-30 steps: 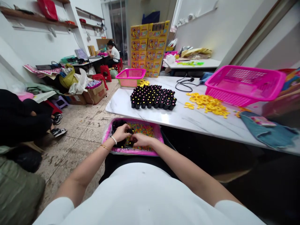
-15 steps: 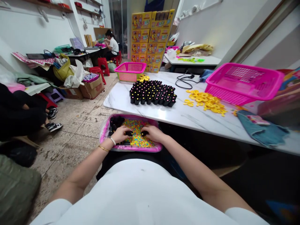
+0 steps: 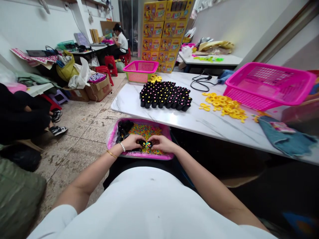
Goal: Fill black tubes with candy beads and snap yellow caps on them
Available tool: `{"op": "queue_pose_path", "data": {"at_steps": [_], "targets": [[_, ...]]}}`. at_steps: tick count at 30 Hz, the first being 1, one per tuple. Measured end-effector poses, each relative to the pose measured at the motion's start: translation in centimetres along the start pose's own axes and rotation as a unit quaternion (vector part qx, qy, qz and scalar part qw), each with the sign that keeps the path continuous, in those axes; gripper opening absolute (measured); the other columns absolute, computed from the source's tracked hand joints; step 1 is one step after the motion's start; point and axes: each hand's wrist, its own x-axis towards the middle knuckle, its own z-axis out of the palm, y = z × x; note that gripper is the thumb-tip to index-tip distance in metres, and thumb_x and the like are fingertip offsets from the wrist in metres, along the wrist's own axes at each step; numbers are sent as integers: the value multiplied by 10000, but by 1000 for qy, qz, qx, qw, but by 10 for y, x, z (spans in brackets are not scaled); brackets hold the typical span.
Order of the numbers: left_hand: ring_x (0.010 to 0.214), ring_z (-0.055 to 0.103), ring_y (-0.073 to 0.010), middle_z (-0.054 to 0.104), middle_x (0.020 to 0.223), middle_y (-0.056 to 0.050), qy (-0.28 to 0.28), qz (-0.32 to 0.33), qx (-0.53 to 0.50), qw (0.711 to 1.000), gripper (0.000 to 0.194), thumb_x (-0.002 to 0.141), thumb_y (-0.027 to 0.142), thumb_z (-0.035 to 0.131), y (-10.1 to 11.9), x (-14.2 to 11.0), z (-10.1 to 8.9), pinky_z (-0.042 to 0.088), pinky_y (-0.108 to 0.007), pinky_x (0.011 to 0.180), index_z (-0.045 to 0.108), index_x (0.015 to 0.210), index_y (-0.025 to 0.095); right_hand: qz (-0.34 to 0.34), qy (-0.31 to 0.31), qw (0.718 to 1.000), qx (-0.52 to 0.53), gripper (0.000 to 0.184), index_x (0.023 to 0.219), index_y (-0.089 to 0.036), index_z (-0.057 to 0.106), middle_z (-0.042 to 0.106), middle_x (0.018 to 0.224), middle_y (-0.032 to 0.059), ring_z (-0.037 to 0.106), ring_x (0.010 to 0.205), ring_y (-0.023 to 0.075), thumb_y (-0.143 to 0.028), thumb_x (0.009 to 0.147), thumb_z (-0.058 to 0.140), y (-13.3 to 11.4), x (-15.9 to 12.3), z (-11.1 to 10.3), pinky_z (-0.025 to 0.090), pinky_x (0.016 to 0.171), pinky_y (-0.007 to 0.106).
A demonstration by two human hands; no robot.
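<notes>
Over a pink tray (image 3: pixel 171 155) full of small colourful beads (image 3: pixel 142 129), my two hands are close together. My left hand (image 3: pixel 132 142) is closed on a small black cup (image 3: pixel 141 142) lying on its side. Facing it, my right hand (image 3: pixel 161 143) grips another black cup (image 3: pixel 150 144), partly hidden by the fingers. Several beads show at the cups' mouths, where the two nearly meet; I cannot tell whether they touch. More black pieces (image 3: pixel 122 127) lie heaped in the tray's left end.
On the marble-patterned table (image 3: pixel 196 122) stand many black cups (image 3: pixel 164 96) with pink or yellow dots. Yellow plastic pieces (image 3: pixel 225 105) lie beside a large pink basket (image 3: pixel 270 84); a smaller basket (image 3: pixel 141 71) stands farther back. A seated person's shoe (image 3: pixel 59 130) is at the left.
My hands have come together over the tray, bringing the two black cups mouth to mouth. Beads now show between them. The camera view has shifted slightly.
</notes>
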Motion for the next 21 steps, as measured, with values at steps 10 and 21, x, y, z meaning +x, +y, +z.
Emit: {"op": "queue_pose_path", "data": {"at_steps": [10,21], "targets": [[908,652,-177,732,958,-27,36,-1,-120,992,345,665,140,711,3,4,-5,478,-273,889,720,1007,180,-26,104,982,154,341,960,-174,599,668,900,25,651,828,165,-334,692,737,-2,-5,6,529,830,339],[862,668,-174,716,971,-86,53,-27,-299,952,401,685,198,764,-2,10,1,527,-331,842,661,1063,114,-32,166,980,104,302,955,-170,619,677,874,26,641,797,163,-324,713,717,-10,-7,7,529,801,333]]}}
